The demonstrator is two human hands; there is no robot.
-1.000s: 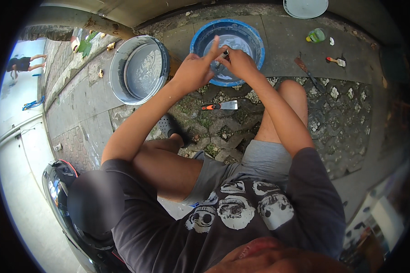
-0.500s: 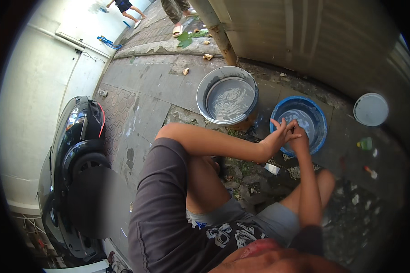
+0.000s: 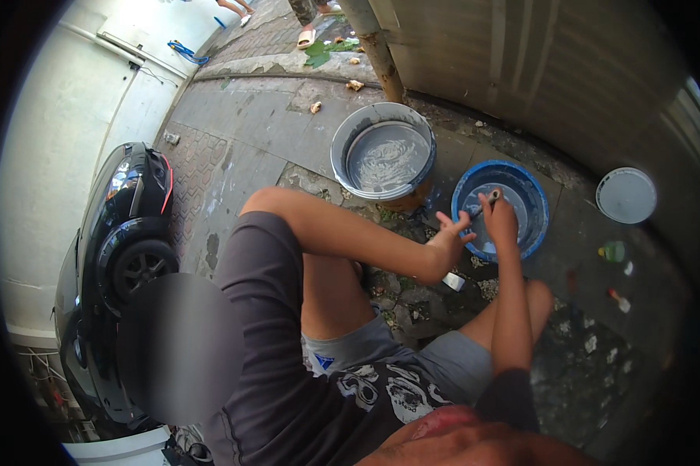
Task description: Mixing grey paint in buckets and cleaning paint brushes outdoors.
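Observation:
My right hand (image 3: 502, 220) is closed round a slim rod-like handle (image 3: 491, 197) over the blue basin (image 3: 541, 194); what kind of tool it belongs to cannot be made out. Beside it, at the basin's near left rim, my left hand (image 3: 451, 239) has its fingers spread and holds nothing I can see. Greyish liquid (image 3: 525, 208) lies in the basin. Just beyond and to the left stands a large white bucket (image 3: 342, 165) with thick grey, swirled liquid (image 3: 389, 157) inside, its outside streaked with drips.
A round white lid (image 3: 626, 196), a small green-and-yellow container (image 3: 612, 251) and a red-tipped item (image 3: 618, 299) lie at right. A small white block (image 3: 453, 281) is near my left wrist. A metal wall and post (image 3: 377, 54) stand behind; a dark car (image 3: 125, 241) is at left.
My hands, close together before, have drawn apart, and the handle in my right hand has come into view. The whole view has shifted slightly. A person at the far left has moved mostly out of frame.

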